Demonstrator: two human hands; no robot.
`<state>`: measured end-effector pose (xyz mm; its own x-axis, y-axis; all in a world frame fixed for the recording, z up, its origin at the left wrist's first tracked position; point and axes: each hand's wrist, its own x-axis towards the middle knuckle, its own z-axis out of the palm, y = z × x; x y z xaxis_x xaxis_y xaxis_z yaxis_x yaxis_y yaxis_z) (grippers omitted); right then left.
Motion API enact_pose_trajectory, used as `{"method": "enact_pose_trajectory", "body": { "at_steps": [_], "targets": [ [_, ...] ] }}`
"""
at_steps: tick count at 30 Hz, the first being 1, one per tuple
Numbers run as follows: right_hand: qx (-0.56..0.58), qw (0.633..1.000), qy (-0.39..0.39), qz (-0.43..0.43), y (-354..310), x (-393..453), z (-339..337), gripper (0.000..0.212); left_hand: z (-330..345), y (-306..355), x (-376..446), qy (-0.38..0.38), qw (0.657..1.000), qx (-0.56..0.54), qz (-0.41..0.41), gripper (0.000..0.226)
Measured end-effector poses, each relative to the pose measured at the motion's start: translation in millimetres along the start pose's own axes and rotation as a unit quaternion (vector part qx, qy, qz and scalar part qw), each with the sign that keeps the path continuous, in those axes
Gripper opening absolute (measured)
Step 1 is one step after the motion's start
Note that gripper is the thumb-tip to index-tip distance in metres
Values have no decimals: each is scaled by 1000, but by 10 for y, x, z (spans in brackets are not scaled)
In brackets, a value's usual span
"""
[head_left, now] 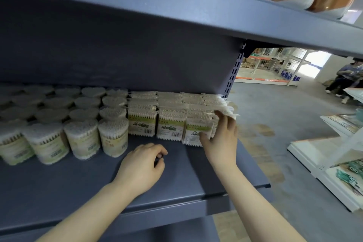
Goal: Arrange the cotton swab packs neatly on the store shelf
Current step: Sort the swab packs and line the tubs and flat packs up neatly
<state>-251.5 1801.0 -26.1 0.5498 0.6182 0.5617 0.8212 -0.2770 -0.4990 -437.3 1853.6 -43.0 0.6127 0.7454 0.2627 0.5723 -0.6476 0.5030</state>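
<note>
Flat bagged cotton swab packs (170, 124) with green labels stand in rows at the right end of the blue-grey shelf (82, 179). My right hand (221, 137) grips the rightmost front pack (194, 132), thumb on its front face and fingers over its top right side. My left hand (143, 165) rests on the bare shelf in front of the packs, its fingers loosely curled and holding nothing. Round tubs of cotton swabs (82, 139) fill the left part of the shelf in several rows.
The shelf's right edge lies just beyond the packs, with the shop floor (275, 124) past it. An upper shelf (196, 10) hangs overhead with orange rolls on it. White display racks (334, 163) stand at the right. A person (345, 78) stands far back right.
</note>
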Motion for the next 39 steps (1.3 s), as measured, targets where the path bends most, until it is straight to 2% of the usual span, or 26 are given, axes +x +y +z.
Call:
{"method": "enact_pose_trajectory", "body": {
  "at_steps": [4,8,19,23,24,27,30,34,39],
  "targets": [
    [-106,991,-19,-85,-8,-13,111,65,-19,9,-10,6,1000,-5,1,27],
    [-183,973,-4,-137,88,19,159,75,-36,-10,-38,9,1000,-5,-4,28],
    [-222,957,-4,-186,221,176,148,67,-27,-35,-48,24,999,37,13,30],
    [-212,957,3,-198,274,205,155,62,-23,1,94,74,989,93,91,39],
    [-211,956,9,-204,286,202,153,63,-36,47,145,65,988,103,93,44],
    [-201,954,18,-222,309,175,140,72,-77,126,314,23,985,158,60,61],
    [-194,953,19,-231,318,163,130,81,-84,161,442,-5,966,256,31,65],
    [-188,954,1,-233,334,164,163,83,-41,126,509,-18,960,278,-24,70],
    [-186,954,-2,-234,359,200,212,82,1,90,546,-20,964,260,-45,69]
  ]
}}
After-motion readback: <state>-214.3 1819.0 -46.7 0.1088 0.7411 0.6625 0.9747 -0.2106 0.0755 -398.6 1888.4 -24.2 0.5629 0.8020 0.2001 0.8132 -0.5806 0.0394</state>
